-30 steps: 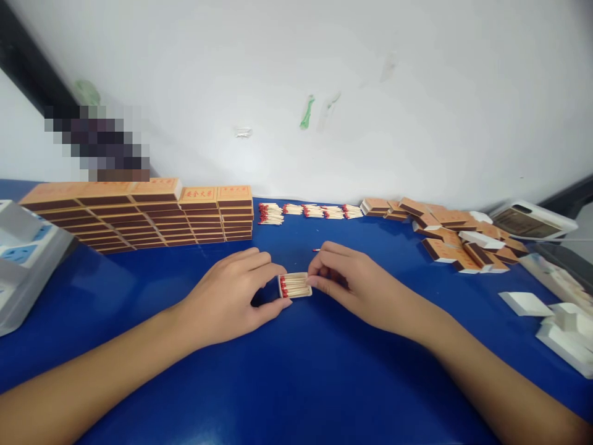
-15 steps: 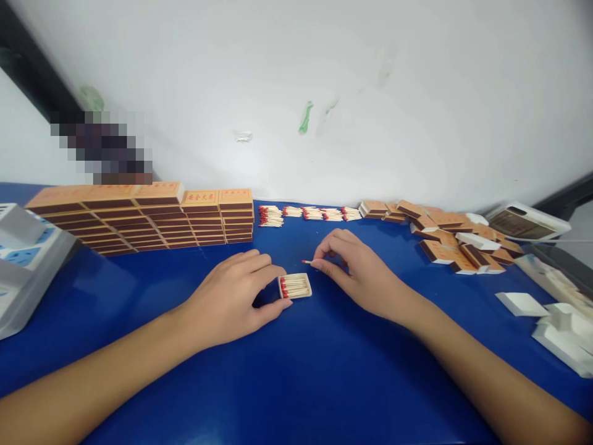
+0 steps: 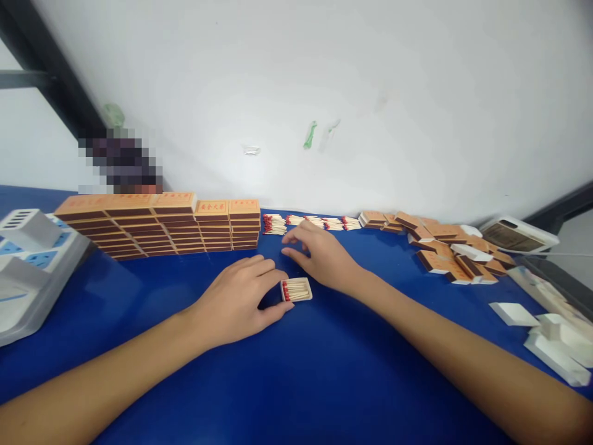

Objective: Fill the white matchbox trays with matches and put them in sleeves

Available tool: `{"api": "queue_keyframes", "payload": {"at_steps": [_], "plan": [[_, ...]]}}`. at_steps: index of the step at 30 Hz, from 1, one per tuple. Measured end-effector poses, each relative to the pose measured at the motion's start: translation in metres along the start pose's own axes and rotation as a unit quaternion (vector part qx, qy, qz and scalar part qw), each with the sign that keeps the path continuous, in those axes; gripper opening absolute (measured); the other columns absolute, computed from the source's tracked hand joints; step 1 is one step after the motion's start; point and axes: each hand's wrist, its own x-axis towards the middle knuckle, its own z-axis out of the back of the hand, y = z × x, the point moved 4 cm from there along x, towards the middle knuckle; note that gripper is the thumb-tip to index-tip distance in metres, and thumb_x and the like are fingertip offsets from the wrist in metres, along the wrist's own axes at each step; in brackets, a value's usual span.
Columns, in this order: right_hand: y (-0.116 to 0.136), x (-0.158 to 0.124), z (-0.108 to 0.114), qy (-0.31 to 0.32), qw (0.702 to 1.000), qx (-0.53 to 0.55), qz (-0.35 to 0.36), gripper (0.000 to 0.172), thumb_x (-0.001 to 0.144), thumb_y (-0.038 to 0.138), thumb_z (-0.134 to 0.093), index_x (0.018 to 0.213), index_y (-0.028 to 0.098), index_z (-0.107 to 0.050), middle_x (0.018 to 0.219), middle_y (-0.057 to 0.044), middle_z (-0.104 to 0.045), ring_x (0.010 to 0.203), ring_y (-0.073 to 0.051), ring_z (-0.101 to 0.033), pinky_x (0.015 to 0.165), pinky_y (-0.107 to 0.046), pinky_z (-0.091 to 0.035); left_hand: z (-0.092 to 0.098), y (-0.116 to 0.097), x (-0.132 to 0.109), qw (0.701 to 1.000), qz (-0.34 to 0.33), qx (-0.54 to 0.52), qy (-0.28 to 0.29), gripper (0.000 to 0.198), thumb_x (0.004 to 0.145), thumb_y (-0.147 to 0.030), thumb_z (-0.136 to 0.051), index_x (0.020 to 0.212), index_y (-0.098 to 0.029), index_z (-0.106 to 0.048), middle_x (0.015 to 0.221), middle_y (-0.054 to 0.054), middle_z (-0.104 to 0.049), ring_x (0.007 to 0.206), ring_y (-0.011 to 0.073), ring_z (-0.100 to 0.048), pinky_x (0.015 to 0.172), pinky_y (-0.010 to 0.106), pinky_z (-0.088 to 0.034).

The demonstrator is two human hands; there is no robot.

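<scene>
A small white matchbox tray (image 3: 297, 289) filled with red-tipped matches lies on the blue table (image 3: 296, 371). My left hand (image 3: 236, 300) grips the tray's left end between thumb and forefinger. My right hand (image 3: 322, 254) reaches beyond the tray toward the row of loose match bundles (image 3: 273, 224) by the wall. Its fingers are curved, with the thumb apart from them, and I see nothing between them.
Stacked orange matchboxes (image 3: 162, 225) line the back left. A heap of loose orange sleeves (image 3: 445, 247) lies at the back right, with empty white trays (image 3: 551, 337) nearer on the right. A white power strip (image 3: 28, 259) sits at the left edge.
My right hand left the tray, pinched a single match, then moved back and left toward the match bundles; the match is no longer visible. My left hand stayed on the tray.
</scene>
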Motion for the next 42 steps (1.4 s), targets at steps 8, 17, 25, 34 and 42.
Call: {"api": "queue_keyframes", "payload": {"at_steps": [8,17,25,34,42], "plan": [[-0.008,0.052,-0.020,0.050,0.996,-0.074,-0.033,0.007,0.101,0.017,-0.067,0.094,0.017,-0.067,0.104,-0.010,-0.064,0.096,-0.023,-0.061,0.087,-0.037,-0.046,-0.003,-0.001,-0.002,1.000,-0.010,-0.002,0.000,0.026,0.100,-0.039,-0.069,0.116,-0.019,-0.072,0.095,0.004,-0.068,0.092,0.0244,-0.064,0.081,0.040,-0.052],[0.003,0.007,0.013,0.089,0.993,-0.065,-0.033,0.014,0.106,0.018,-0.055,0.093,0.018,-0.060,0.099,-0.009,-0.063,0.093,-0.023,-0.059,0.083,-0.036,-0.047,0.001,0.000,0.000,1.000,-0.005,0.013,0.000,0.022,0.099,-0.038,-0.069,0.113,-0.020,-0.071,0.094,0.004,-0.068,0.089,0.0230,-0.064,0.077,0.037,-0.051],[0.025,-0.055,0.036,0.102,0.993,0.035,-0.038,0.016,0.111,0.029,-0.050,0.100,0.022,-0.060,0.103,-0.005,-0.062,0.089,-0.019,-0.059,0.079,-0.033,-0.048,0.000,0.004,0.001,0.999,0.039,-0.009,0.015,0.022,0.098,-0.039,-0.071,0.111,-0.021,-0.073,0.090,0.002,-0.065,0.086,0.0214,-0.062,0.071,0.034,-0.045],[0.033,-0.059,0.020,0.126,0.991,-0.043,0.002,0.009,0.109,0.016,-0.053,0.104,0.019,-0.061,0.109,-0.007,-0.060,0.089,-0.020,-0.061,0.081,-0.036,-0.051,0.000,0.006,0.002,0.999,0.031,-0.022,-0.002,0.026,0.097,-0.040,-0.072,0.114,-0.021,-0.074,0.085,0.001,-0.063,0.080,0.0194,-0.060,0.070,0.032,-0.044],[0.033,-0.059,0.025,0.079,0.997,0.015,-0.017,0.007,0.108,0.020,-0.057,0.103,0.020,-0.063,0.107,-0.005,-0.062,0.090,-0.019,-0.061,0.080,-0.034,-0.050,0.000,0.004,0.002,1.000,0.026,-0.018,0.001,0.024,0.098,-0.039,-0.072,0.115,-0.021,-0.074,0.084,0.000,-0.062,0.080,0.0198,-0.060,0.070,0.033,-0.045]]}}
